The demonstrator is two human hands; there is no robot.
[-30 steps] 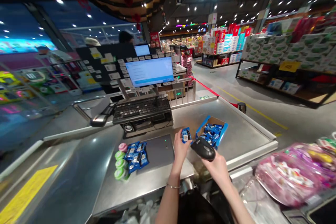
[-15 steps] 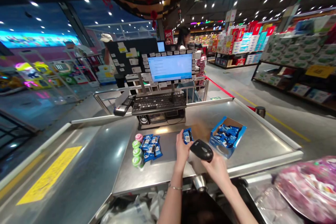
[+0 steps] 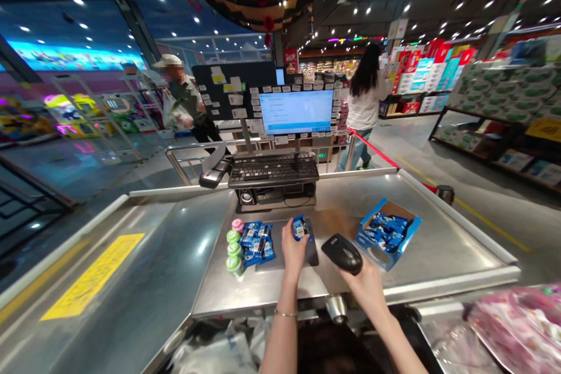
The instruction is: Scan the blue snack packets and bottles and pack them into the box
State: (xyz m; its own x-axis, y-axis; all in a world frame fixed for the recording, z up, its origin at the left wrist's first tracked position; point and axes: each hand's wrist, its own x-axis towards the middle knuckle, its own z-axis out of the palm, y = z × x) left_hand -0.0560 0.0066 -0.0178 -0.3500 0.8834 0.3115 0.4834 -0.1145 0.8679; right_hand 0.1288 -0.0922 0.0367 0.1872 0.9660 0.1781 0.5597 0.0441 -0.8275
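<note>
Between the fingers of my left hand is a small blue packet, its pale printed label turned up. My right hand is wrapped round a black barcode scanner, whose head points left toward that packet. Left of my left hand, several matching blue packets lie in a loose cluster. Beside them runs a row of small round tubs, one a pink tub and the others green tubs. Right of the scanner stands an open blue box filled with more blue packets.
A keyboard and a lit monitor stand behind the steel counter. A card reader sits left of the keyboard. Pink bags lie at the lower right. Two people walk beyond the rail.
My left hand has moved left with the packet, away from the scanner. The scanner stays in my right hand. The people behind the monitor have come further into view.
</note>
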